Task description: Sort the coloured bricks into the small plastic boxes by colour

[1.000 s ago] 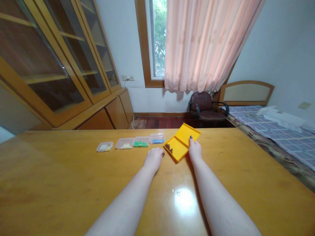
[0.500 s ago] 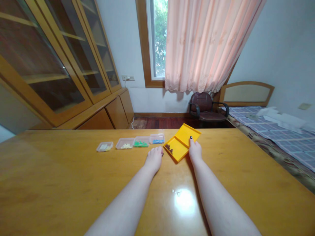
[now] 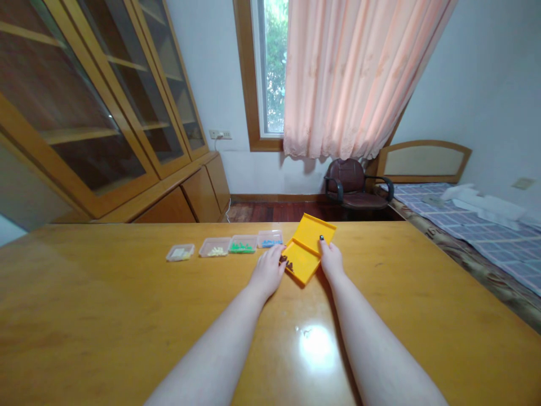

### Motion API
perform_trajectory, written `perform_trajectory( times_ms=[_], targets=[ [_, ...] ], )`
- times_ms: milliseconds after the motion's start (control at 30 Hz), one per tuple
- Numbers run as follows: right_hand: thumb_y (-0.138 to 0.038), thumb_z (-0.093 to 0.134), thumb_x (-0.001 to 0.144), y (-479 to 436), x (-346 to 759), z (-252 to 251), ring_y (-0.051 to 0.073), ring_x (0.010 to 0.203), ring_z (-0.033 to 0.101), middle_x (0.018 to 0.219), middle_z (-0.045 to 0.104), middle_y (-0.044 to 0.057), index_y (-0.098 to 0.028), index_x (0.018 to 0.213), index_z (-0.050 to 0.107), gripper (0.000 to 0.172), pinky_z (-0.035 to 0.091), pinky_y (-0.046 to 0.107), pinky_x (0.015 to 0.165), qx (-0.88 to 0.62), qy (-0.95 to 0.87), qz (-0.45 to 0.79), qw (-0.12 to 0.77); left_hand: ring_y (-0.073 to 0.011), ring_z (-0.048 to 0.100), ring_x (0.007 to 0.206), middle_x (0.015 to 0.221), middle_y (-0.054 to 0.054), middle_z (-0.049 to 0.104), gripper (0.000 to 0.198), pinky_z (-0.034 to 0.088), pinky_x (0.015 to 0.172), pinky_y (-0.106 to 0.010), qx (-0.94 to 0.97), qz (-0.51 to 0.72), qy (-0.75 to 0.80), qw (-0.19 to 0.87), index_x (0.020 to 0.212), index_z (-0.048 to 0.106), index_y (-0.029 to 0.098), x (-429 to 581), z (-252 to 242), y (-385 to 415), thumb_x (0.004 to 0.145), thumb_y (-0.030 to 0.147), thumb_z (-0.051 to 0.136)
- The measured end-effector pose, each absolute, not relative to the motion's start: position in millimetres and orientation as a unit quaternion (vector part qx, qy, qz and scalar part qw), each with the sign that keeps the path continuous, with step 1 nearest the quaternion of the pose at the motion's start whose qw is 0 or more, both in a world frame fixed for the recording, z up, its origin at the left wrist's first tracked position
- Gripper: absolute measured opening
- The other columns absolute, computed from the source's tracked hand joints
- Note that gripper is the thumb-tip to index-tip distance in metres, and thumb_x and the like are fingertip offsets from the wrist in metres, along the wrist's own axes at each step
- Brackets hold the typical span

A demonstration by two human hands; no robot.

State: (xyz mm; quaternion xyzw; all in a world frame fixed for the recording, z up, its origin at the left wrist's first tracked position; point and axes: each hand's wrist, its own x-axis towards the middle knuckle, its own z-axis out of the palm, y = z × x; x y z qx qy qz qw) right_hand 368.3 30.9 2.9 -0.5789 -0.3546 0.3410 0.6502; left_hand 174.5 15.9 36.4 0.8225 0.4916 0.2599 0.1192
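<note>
I'm hooking my right hand (image 3: 332,261) fingers over the rim of the light, stiff yellow case (image 3: 306,251); my left hand (image 3: 267,272) is curling by the dark beads (image 3: 286,262), can't tell if gripping.

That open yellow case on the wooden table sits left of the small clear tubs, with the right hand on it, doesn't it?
Nearly: the head view shows the open yellow case right of the small clear tubs, not left. It is on the wooden table, with the right hand on it.
</note>
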Motion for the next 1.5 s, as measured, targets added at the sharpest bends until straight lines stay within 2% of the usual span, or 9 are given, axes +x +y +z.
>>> perform_trajectory(
  times_ms=[67,167,300,600,933,1100,1267,1500],
  targets=[
    [-0.062,0.051,0.067,31,372,3,0.026,0.073,0.063,0.072,0.069,0.009,-0.013,0.083,0.064,0.053,0.048,0.031,0.06,-0.594,-0.35,0.325,0.647,-0.0218,0.047,0.109,0.118,-0.01,0.051,0.035,0.037,0.092,-0.035,0.805,0.221,0.545,0.072,0.114,0.045,0.018,174,38,13,0.08,0.022,0.049],
    [-0.063,0.051,0.067,31,378,2,0.025,0.074,0.063,0.072,0.069,0.01,-0.013,0.081,0.064,0.053,0.047,0.03,0.06,-0.618,-0.335,0.298,0.646,-0.0265,0.051,0.1,0.104,-0.014,0.056,0.031,0.04,0.084,-0.038,0.756,0.137,0.639,0.021,0.104,0.05,0.014,172,37,9,0.082,0.034,0.047],
    [-0.062,0.051,0.067,32,381,0,0.025,0.075,0.063,0.08,0.068,0.012,-0.012,0.079,0.063,0.053,0.047,0.029,0.06,-0.631,-0.319,0.295,0.642,-0.029,0.056,0.09,0.091,-0.016,0.06,0.04,0.042,0.076,-0.04,0.752,0.048,0.657,0.029,0.095,0.053,0.012,172,34,8,0.081,0.048,0.042],
    [-0.062,0.05,0.068,31,378,2,0.025,0.076,0.063,0.084,0.068,0.013,-0.012,0.079,0.063,0.053,0.046,0.029,0.061,-0.63,-0.328,0.298,0.638,-0.0263,0.061,0.084,0.087,-0.015,0.065,0.032,0.045,0.073,-0.04,0.79,-0.008,0.611,0.053,0.095,0.059,0.015,180,36,13,0.087,0.033,0.033],
    [-0.062,0.052,0.067,30,380,1,0.024,0.074,0.062,0.073,0.068,0.011,-0.011,0.08,0.064,0.054,0.045,0.028,0.061,-0.645,-0.329,0.279,0.631,-0.0265,0.062,0.081,0.085,-0.013,0.065,0.037,0.047,0.07,-0.038,0.798,-0.011,0.6,0.055,0.09,0.063,0.016,179,35,18,0.086,0.029,0.03],
    [-0.061,0.051,0.069,31,379,1,0.023,0.073,0.061,0.076,0.068,0.011,-0.011,0.079,0.063,0.052,0.045,0.028,0.059,-0.645,-0.329,0.288,0.626,-0.0259,0.06,0.083,0.087,-0.013,0.062,0.036,0.046,0.071,-0.038,0.804,0.015,0.594,0.028,0.087,0.064,0.015,178,32,19,0.086,0.026,0.03],
    [-0.063,0.052,0.067,32,381,-3,0.023,0.071,0.062,0.07,0.067,0.01,-0.011,0.079,0.064,0.054,0.045,0.028,0.059,-0.639,-0.329,0.28,0.636,-0.0234,0.057,0.085,0.087,-0.01,0.059,0.032,0.044,0.072,-0.035,0.794,0.06,0.605,0.006,0.085,0.064,0.015,174,29,23,0.086,0.027,0.034],
    [-0.064,0.051,0.067,34,381,-6,0.023,0.072,0.062,0.08,0.068,0.013,-0.012,0.076,0.063,0.054,0.044,0.027,0.057,-0.645,-0.338,0.285,0.623,-0.0173,0.053,0.084,0.084,-0.007,0.057,0.032,0.039,0.077,-0.029,0.794,0.155,0.588,0.0,0.081,0.061,0.017,171,34,25,0.088,0.027,0.032]
  ],
)
